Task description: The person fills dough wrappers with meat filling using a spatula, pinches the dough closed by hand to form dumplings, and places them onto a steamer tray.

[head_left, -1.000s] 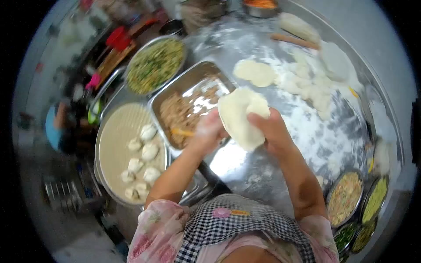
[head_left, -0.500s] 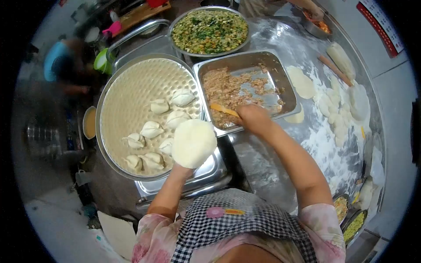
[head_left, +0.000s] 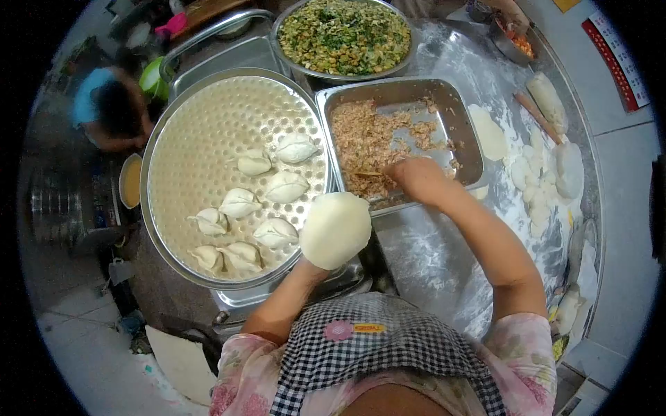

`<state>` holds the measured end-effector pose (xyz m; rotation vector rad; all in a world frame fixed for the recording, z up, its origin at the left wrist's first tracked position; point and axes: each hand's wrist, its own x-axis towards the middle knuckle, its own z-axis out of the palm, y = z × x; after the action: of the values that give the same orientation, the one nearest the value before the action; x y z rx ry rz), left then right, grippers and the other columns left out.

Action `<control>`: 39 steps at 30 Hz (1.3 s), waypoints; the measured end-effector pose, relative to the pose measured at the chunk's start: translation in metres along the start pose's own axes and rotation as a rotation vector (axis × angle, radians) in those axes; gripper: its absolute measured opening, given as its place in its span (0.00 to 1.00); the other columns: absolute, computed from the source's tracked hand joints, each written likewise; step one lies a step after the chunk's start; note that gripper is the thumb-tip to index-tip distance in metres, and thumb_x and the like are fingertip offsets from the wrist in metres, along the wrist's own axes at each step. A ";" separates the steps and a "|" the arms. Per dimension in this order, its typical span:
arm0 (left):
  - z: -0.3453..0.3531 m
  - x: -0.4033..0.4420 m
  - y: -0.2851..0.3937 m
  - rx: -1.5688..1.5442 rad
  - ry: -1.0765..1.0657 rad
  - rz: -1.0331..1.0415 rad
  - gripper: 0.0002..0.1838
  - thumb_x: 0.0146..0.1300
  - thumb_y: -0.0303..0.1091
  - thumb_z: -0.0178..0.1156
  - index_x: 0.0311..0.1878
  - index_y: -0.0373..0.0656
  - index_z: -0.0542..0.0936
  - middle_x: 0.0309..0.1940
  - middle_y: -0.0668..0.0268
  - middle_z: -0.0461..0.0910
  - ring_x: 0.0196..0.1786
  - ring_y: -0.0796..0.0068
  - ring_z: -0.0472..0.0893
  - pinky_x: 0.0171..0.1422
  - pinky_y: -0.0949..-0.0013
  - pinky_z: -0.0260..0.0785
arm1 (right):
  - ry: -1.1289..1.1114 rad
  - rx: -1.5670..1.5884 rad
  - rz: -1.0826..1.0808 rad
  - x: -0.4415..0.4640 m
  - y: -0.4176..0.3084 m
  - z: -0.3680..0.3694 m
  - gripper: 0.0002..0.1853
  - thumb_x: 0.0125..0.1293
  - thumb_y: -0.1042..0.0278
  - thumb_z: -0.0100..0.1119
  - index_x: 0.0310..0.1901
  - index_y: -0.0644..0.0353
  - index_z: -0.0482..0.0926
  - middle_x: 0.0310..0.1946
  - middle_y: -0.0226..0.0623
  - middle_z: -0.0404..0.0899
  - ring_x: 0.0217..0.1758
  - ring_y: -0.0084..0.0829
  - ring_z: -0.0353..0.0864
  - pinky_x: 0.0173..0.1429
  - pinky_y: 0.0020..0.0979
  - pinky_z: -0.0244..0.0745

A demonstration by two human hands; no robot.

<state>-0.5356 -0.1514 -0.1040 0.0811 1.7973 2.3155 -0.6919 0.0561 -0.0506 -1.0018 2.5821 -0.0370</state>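
Observation:
A round dough wrapper (head_left: 336,231) lies over my left hand (head_left: 313,269), which is mostly hidden beneath it. My right hand (head_left: 420,182) is closed around a flat yellowish stick (head_left: 366,173) whose far end is in the brown filling (head_left: 357,132). That filling lies in a rectangular metal pan (head_left: 473,161), mostly along its left side. Left of the pan, a round dimpled metal tray (head_left: 187,145) holds several folded dumplings (head_left: 239,203).
A bowl of green and yellow filling (head_left: 343,35) stands behind the pan. Flat wrappers (head_left: 489,132), dough pieces (head_left: 533,177) and a rolling pin (head_left: 538,118) lie on the floured table (head_left: 430,256). One person (head_left: 107,104) is at the far left; another person's arm reaches in at the top right.
My left hand moved from the dough at centre to beneath the wrapper by the tray. The right hand let go of the wrapper and took the stick, whose tip moved down into the filling.

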 end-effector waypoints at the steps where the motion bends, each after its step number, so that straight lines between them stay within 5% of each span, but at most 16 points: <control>1: 0.000 -0.001 -0.001 -0.190 0.031 -0.046 0.29 0.59 0.28 0.61 0.64 0.41 0.65 0.60 0.62 0.70 0.61 0.67 0.70 0.66 0.66 0.62 | -0.029 -0.022 -0.017 0.003 0.001 -0.001 0.11 0.59 0.67 0.48 0.38 0.53 0.82 0.33 0.43 0.81 0.38 0.44 0.81 0.40 0.43 0.75; 5: -0.006 0.005 -0.003 0.601 -0.031 0.229 0.30 0.60 0.26 0.59 0.65 0.40 0.63 0.59 0.62 0.71 0.61 0.69 0.71 0.64 0.66 0.64 | -0.039 -0.003 -0.160 -0.011 0.005 -0.014 0.11 0.57 0.66 0.50 0.36 0.53 0.82 0.33 0.42 0.81 0.37 0.43 0.82 0.38 0.42 0.76; 7: -0.003 0.004 0.000 0.581 -0.028 0.196 0.30 0.60 0.26 0.59 0.65 0.40 0.62 0.59 0.62 0.71 0.60 0.70 0.71 0.63 0.66 0.65 | -0.096 -0.066 -0.195 -0.017 0.004 -0.022 0.11 0.57 0.65 0.50 0.36 0.53 0.82 0.33 0.41 0.81 0.37 0.43 0.82 0.38 0.42 0.76; 9: 0.002 0.003 0.007 -0.072 0.042 -0.082 0.30 0.61 0.26 0.59 0.66 0.40 0.62 0.59 0.62 0.71 0.59 0.71 0.72 0.62 0.65 0.67 | -0.107 -0.044 -0.179 -0.018 0.006 -0.034 0.10 0.57 0.66 0.51 0.36 0.54 0.82 0.34 0.42 0.81 0.38 0.44 0.82 0.38 0.42 0.76; 11: -0.001 0.004 0.002 0.260 0.021 0.030 0.29 0.62 0.28 0.58 0.66 0.40 0.62 0.59 0.62 0.71 0.58 0.71 0.73 0.61 0.64 0.68 | -0.151 -0.058 -0.154 -0.015 0.011 -0.045 0.09 0.56 0.67 0.52 0.35 0.55 0.82 0.34 0.43 0.81 0.38 0.44 0.82 0.38 0.43 0.76; 16: 0.001 0.000 0.003 -0.401 0.084 -0.173 0.27 0.65 0.31 0.55 0.66 0.41 0.61 0.60 0.61 0.70 0.59 0.69 0.72 0.61 0.63 0.69 | -0.283 0.010 -0.040 -0.004 0.009 -0.042 0.07 0.53 0.71 0.55 0.33 0.60 0.80 0.34 0.45 0.81 0.40 0.46 0.81 0.40 0.44 0.75; 20: -0.001 0.000 -0.002 -0.372 0.063 -0.143 0.26 0.66 0.31 0.54 0.66 0.42 0.61 0.60 0.61 0.69 0.59 0.69 0.72 0.61 0.63 0.69 | -0.257 0.009 -0.177 -0.003 0.008 -0.031 0.07 0.54 0.71 0.54 0.34 0.61 0.80 0.35 0.48 0.80 0.41 0.47 0.81 0.43 0.45 0.74; 22: -0.001 0.002 -0.001 -0.152 0.043 -0.081 0.26 0.66 0.31 0.54 0.66 0.42 0.61 0.60 0.61 0.69 0.58 0.69 0.72 0.60 0.63 0.69 | -0.280 0.046 -0.178 -0.001 0.010 -0.037 0.08 0.55 0.71 0.53 0.34 0.61 0.80 0.35 0.49 0.80 0.41 0.48 0.80 0.45 0.46 0.74; 25: 0.001 0.007 0.007 0.582 -0.014 0.148 0.26 0.62 0.29 0.57 0.64 0.41 0.64 0.57 0.60 0.71 0.57 0.68 0.73 0.60 0.63 0.68 | -0.220 0.079 -0.007 -0.008 0.034 -0.068 0.08 0.55 0.72 0.53 0.35 0.59 0.80 0.35 0.49 0.80 0.41 0.48 0.80 0.46 0.46 0.74; 28: 0.001 0.016 0.012 1.159 -0.015 0.373 0.22 0.54 0.28 0.60 0.54 0.40 0.73 0.48 0.59 0.75 0.52 0.63 0.74 0.56 0.63 0.67 | -0.016 -0.147 0.318 -0.014 0.082 -0.075 0.08 0.55 0.71 0.53 0.34 0.58 0.81 0.32 0.47 0.81 0.39 0.46 0.81 0.44 0.44 0.76; 30: 0.008 0.020 0.028 1.210 0.011 0.412 0.17 0.50 0.29 0.60 0.46 0.41 0.76 0.40 0.59 0.76 0.47 0.60 0.75 0.51 0.60 0.67 | 0.028 -0.305 0.518 -0.015 0.097 -0.076 0.08 0.54 0.70 0.54 0.33 0.59 0.81 0.32 0.46 0.82 0.38 0.45 0.82 0.43 0.43 0.76; 36: 0.014 0.037 0.060 1.260 -0.020 0.461 0.07 0.43 0.29 0.58 0.30 0.44 0.75 0.25 0.62 0.72 0.34 0.56 0.73 0.40 0.58 0.64 | -0.359 -0.191 0.070 -0.027 0.026 -0.072 0.07 0.54 0.71 0.54 0.33 0.59 0.82 0.32 0.48 0.82 0.37 0.45 0.83 0.43 0.42 0.77; 39: 0.010 0.037 0.056 1.224 -0.002 0.491 0.08 0.44 0.30 0.59 0.31 0.44 0.75 0.26 0.61 0.72 0.35 0.57 0.74 0.41 0.58 0.65 | 0.034 -0.206 0.233 -0.007 0.065 -0.068 0.08 0.54 0.72 0.53 0.34 0.60 0.81 0.32 0.48 0.82 0.38 0.45 0.82 0.42 0.42 0.77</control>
<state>-0.5770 -0.1475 -0.0500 0.7481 3.1224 1.0095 -0.7526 0.1018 0.0053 -0.7651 2.7589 0.2804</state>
